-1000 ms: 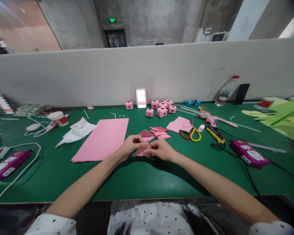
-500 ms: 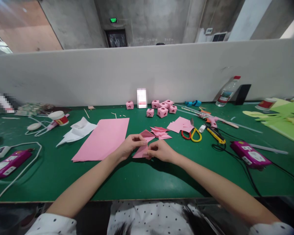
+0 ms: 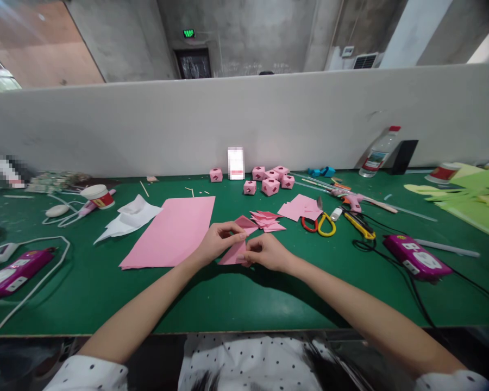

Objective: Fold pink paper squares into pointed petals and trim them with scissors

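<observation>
Folded piece [image 3: 231, 256] and pink sheet [image 3: 173, 228]: smooth, matt paper. Tabletop [image 3: 215, 309] smooth, faintly glossy; purple case [image 3: 403, 247] glossy, apparently plastic; bottle [image 3: 382, 147] clear, shiny plastic. White tissue [image 3: 131, 217] crumpled, matt; rear wall [image 3: 252, 32] rough-looking concrete.

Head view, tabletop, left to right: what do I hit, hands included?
Left purple box → paper cup → large pink sheet → left hand → right hand → scissors → yellow knife → right purple box.

Beyond the pale partition [image 3: 244, 122], 1 green exit sign [image 3: 188, 33] glows.
</observation>
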Motion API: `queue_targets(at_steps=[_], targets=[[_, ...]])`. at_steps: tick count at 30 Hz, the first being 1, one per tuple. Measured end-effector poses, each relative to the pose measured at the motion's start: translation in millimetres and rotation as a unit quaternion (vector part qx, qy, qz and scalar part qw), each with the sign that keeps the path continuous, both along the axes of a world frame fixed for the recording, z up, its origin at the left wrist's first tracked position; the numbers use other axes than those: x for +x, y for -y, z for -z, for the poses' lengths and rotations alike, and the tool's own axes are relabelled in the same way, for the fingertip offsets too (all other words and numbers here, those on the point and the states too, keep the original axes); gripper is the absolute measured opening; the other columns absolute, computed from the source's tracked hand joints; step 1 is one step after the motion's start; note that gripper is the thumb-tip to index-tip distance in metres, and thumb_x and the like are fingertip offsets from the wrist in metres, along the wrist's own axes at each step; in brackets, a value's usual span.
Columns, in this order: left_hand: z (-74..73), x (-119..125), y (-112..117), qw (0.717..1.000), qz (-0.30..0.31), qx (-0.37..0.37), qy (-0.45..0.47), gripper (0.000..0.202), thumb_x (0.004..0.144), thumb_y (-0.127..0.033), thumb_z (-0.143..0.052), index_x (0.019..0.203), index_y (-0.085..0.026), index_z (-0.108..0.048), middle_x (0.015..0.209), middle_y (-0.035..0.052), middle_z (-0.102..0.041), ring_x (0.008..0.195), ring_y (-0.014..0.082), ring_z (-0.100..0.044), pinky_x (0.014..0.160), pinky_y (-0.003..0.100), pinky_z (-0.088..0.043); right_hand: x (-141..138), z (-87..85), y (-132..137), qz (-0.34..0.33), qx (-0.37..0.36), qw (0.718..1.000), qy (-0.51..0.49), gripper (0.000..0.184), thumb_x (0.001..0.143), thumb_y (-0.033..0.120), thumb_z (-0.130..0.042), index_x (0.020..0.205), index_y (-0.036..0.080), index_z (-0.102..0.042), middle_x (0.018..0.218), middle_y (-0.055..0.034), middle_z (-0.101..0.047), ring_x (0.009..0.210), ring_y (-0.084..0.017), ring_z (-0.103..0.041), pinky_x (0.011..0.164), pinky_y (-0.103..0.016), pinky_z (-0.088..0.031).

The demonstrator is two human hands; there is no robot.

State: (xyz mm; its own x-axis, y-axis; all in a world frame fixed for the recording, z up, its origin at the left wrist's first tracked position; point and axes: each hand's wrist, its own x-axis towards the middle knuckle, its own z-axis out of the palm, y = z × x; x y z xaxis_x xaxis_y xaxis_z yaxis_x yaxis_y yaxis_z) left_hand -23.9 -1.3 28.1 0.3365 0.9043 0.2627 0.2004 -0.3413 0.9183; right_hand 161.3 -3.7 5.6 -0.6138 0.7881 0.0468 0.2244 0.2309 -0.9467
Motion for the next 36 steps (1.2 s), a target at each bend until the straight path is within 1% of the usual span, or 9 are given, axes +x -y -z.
queue_targets(at_steps=[4,10,13,17,22,27,31,33,36], targets=[[1.2,2,3,0.994,-0.025,0.091,-0.057,0.016,0.08,-0.028,-0.064,0.071,-0.015,-0.068,0.075,0.0028,-0.065,0.073,0.0147,-0.057,0.068,0.025,-0.043,0,4.6,-1,0.0,0.02,1.0,0.016,0.036,0.078,0.048,-0.068,0.067,0.014,-0.069,0.064,-0.004,-0.071,0.06,-0.017,-0.066,0.057,-0.024,-0.048],[1.5,-2,-5,0.992,-0.113,0.06,0.024,0.023,0.087,-0.033,-0.055,0.073,-0.016,-0.059,0.064,-0.0018,-0.057,0.059,0.011,-0.051,0.058,0.022,-0.041,-2,3.9,2,-0.001,0.027,0.999,0.029,0.038,0.075,0.05,-0.071,0.066,0.014,-0.07,0.066,-0.0046,-0.072,0.061,-0.017,-0.066,0.055,-0.023,-0.047],[0.3,-8,-7,0.997,-0.06,0.041,-0.012,0.032,0.09,-0.041,-0.05,0.076,-0.015,-0.062,0.069,0.0001,-0.06,0.064,0.0122,-0.054,0.061,0.023,-0.043,-1,2.2,-1,0.008,0.027,1.0,0.012,0.036,0.077,0.049,-0.069,0.068,0.014,-0.071,0.066,-0.0043,-0.072,0.062,-0.017,-0.066,0.057,-0.024,-0.048],[-0.6,-8,-3,0.995,0.017,0.041,-0.092,0.028,0.086,-0.043,-0.058,0.083,-0.015,-0.065,0.083,0.0023,-0.064,0.077,0.0151,-0.057,0.07,0.024,-0.044,4,1.4,-8,0.041,0.051,0.998,0.0,0.035,0.08,0.046,-0.065,0.068,0.014,-0.07,0.065,-0.004,-0.072,0.061,-0.017,-0.066,0.057,-0.024,-0.047],[3.8,-4,-2,0.996,0.021,0.022,-0.081,0.03,0.087,-0.043,-0.057,0.082,-0.015,-0.065,0.08,0.0019,-0.063,0.074,0.0141,-0.055,0.068,0.024,-0.043,8,3.2,-15,0.092,0.086,0.992,-0.001,0.035,0.082,0.044,-0.064,0.064,0.014,-0.067,0.064,-0.004,-0.071,0.057,-0.015,-0.062,0.051,-0.023,-0.042],[13.1,-3,-8,1.0,-0.01,-0.006,-0.024,0.031,0.086,-0.044,-0.059,0.079,-0.015,-0.064,0.071,-0.0002,-0.06,0.067,0.0122,-0.053,0.063,0.023,-0.041,7,7.3,-18,0.124,0.095,0.988,-0.011,0.036,0.082,0.045,-0.064,0.063,0.015,-0.065,0.063,-0.0037,-0.07,0.057,-0.015,-0.062,0.052,-0.024,-0.044],[13.0,-4,-7,0.995,-0.049,0.059,-0.066,0.027,0.086,-0.039,-0.06,0.076,-0.015,-0.066,0.073,0.001,-0.064,0.07,0.0136,-0.057,0.064,0.024,-0.042,8,3.2,-18,0.124,0.113,0.985,-0.033,0.024,0.079,0.039,-0.068,0.085,0.016,-0.067,0.082,-0.0049,-0.073,0.071,-0.017,-0.068,0.061,-0.026,-0.051],[12.3,-5,-5,0.984,-0.059,0.124,-0.114,0.025,0.089,-0.036,-0.058,0.077,-0.016,-0.068,0.076,0.0021,-0.066,0.072,0.0141,-0.058,0.065,0.025,-0.042,10,-1.4,-18,0.148,0.153,0.976,-0.045,0.031,0.077,0.031,-0.071,0.103,0.017,-0.064,0.1,-0.0066,-0.072,0.082,-0.018,-0.069,0.068,-0.028,-0.054],[13.7,-5,-1,0.956,-0.05,0.227,-0.182,0.021,0.092,-0.032,-0.055,0.084,-0.018,-0.069,0.081,0.0033,-0.067,0.076,0.0145,-0.059,0.069,0.026,-0.044,13,-7.1,-16,0.154,0.254,0.955,-0.015,0.024,0.078,0.022,-0.067,0.101,0.019,-0.064,0.1,-0.0059,-0.072,0.086,-0.018,-0.068,0.076,-0.03,-0.053]])
